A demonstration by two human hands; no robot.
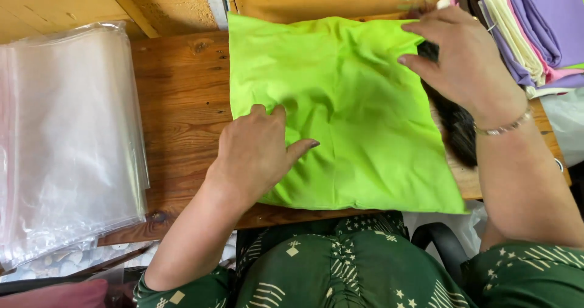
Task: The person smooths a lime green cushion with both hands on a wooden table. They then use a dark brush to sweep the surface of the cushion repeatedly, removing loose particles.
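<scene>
Green cloth flat, slightly skewed, long axis front-to-back; both hands open, palms pressing it.

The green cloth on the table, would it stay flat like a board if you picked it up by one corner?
Probably not. The green cloth is creased and rumpled, so it would likely droop. It looks thin, so probably light. The left hand presses it flat on the wooden table, which suggests it slides or bunches if pushed.

Matt, creased lime-green cloth covers the knotty, grainy brown wooden table. At the left of the frame lie glossy clear plastic bags; at the upper right, smooth folded pastel fabrics.
</scene>
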